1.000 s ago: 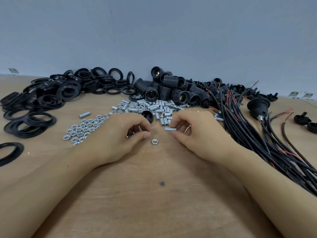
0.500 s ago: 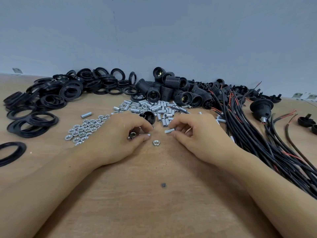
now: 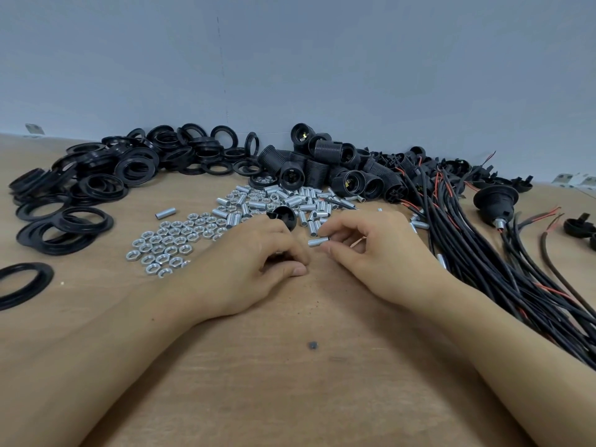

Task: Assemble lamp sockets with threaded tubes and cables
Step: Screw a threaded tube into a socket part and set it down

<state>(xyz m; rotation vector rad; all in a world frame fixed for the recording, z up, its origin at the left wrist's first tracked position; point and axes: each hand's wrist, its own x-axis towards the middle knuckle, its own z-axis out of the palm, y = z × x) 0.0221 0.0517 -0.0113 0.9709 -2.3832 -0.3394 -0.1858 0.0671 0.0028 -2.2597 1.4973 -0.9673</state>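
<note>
The right hand [image 3: 380,253] pinches a short silver threaded metal tube [image 3: 318,242] lying level, its free end pointing toward the left hand [image 3: 254,262], which is just beside that end with fingers curled, over what I cannot tell.

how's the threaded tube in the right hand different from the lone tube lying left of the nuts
The held threaded tube is pinched in the right hand and lies level, pointing toward the left hand; the lone tube lies untouched on the table, angled. The held one sits near the middle; the lone one is apart, left of the nut pile. Both are short silvery metal cylinders.
</note>
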